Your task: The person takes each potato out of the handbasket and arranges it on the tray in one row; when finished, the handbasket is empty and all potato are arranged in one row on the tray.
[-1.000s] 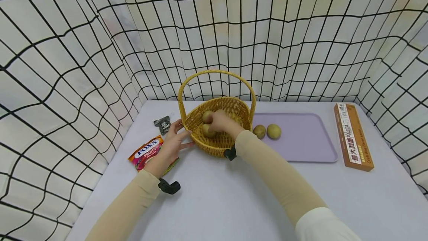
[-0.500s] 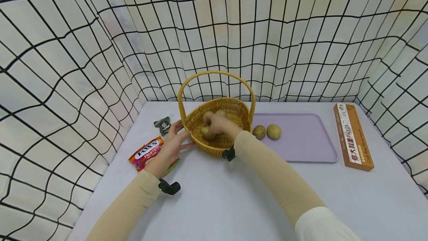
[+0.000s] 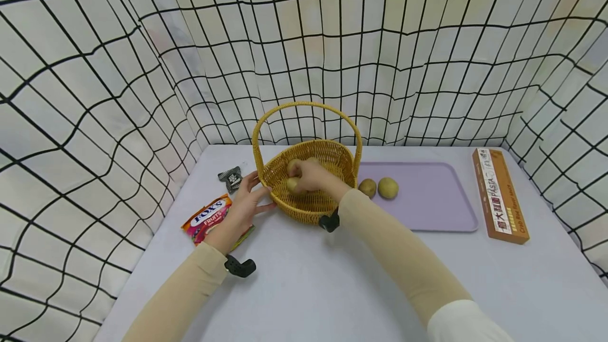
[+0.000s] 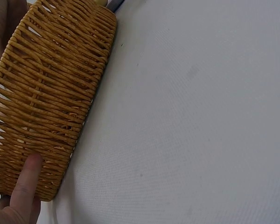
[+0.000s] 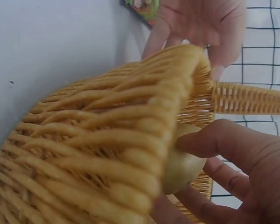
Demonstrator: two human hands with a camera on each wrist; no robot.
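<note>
As before, right hand (image 3: 311, 176) grips potato (image 3: 292, 184)

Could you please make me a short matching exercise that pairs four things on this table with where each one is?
Things:
1. right hand
2. left hand
3. two potatoes
4. pasta box

Places:
A. on the purple tray
B. at the table's right edge
C. inside the basket, gripping a potato
D. against the basket's outer wall

Pairs: 1-C, 2-D, 3-A, 4-B

White table (image 3: 304, 289) carries a wicker basket (image 3: 328, 152), lilac tray (image 3: 437, 210), pasta box (image 3: 499, 194). Left side: Fox's candy bag (image 3: 205, 216) and a small dark packet (image 3: 231, 175).
</note>
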